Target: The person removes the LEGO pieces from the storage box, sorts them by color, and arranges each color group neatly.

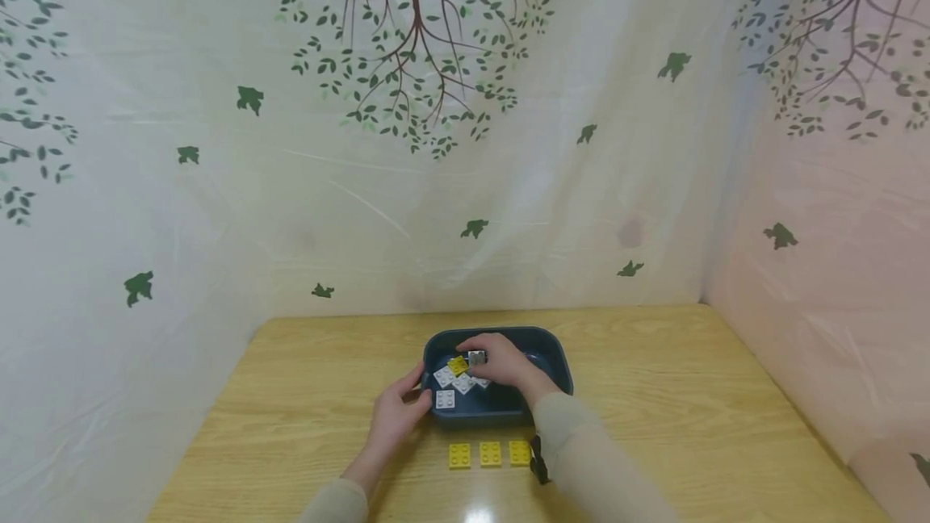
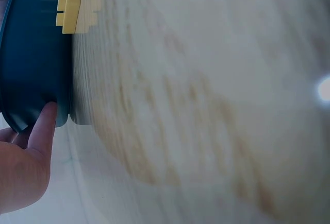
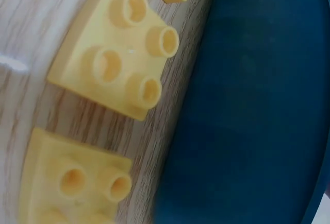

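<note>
One blue tray [image 1: 483,408], long axis left-to-right

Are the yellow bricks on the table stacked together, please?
No, the three yellow bricks lie apart in a row on the table.

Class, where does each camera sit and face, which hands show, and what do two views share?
Head: on the head, facing forward and down at tray and tabletop; left hand, right hand and sleeves show.
Left wrist: worn there, facing the tray's outside and tabletop; left hand shows.
Right wrist: worn there, facing yellow bricks beside the tray; no hand shows clearly.
Wrist views share the tray and yellow bricks.
</note>
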The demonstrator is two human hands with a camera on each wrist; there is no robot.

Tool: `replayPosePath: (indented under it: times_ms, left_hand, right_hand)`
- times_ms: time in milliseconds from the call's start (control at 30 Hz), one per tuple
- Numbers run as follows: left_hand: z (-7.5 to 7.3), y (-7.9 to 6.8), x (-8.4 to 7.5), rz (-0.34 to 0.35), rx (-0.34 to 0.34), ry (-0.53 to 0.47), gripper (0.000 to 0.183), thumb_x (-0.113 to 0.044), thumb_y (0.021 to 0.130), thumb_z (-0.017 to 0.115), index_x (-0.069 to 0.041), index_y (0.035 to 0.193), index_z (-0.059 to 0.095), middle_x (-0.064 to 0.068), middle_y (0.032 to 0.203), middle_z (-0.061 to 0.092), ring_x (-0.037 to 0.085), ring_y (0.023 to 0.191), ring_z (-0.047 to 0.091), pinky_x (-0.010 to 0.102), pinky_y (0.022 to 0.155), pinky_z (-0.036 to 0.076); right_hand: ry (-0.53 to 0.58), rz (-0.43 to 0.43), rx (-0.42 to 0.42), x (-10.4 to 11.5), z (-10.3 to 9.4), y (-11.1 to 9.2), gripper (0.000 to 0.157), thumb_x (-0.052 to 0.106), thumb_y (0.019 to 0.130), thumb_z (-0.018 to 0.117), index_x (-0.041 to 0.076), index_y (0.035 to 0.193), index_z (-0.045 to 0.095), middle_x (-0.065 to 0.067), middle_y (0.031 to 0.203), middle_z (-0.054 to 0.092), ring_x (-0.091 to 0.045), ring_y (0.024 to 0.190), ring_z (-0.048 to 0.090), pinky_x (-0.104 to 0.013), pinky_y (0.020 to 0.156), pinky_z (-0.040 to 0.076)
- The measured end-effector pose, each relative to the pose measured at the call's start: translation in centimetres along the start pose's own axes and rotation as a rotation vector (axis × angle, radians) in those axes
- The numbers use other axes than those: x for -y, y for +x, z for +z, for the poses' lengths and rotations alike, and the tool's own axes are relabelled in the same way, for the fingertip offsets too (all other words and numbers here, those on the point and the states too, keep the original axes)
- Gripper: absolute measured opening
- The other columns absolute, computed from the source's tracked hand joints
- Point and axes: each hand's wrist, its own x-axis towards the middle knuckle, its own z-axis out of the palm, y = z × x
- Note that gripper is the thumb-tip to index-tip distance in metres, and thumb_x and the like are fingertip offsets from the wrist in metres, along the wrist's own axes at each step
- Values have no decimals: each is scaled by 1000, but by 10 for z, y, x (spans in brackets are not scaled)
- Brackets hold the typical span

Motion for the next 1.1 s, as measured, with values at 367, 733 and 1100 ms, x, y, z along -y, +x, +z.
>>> replayPosePath:
  times_ms: [367,733,1100]
  left_hand:
    - [-1,0,0,-30,6,8,53,-10,90,67,-8,142,54,19,138,56,33,111,63,46,95,52]
    - [-1,-1,-1,-31,8,6,54,-10,89,67,-8,142,54,18,140,55,33,112,62,45,95,52]
    - [-2,-2,-1,2,10,-6,53,-7,89,67,-4,141,54,21,140,54,35,110,63,44,94,53]
  right_hand:
    - [-5,45,21,-3,7,7,40,4,84,75,8,123,69,-8,124,67,-30,121,56,-49,106,41]
    - [17,53,28,-12,13,5,44,8,84,76,9,128,67,-10,125,66,-31,118,57,-51,104,43]
    - [79,115,31,-20,18,3,46,9,85,76,11,130,66,-9,129,64,-29,119,56,-51,105,42]
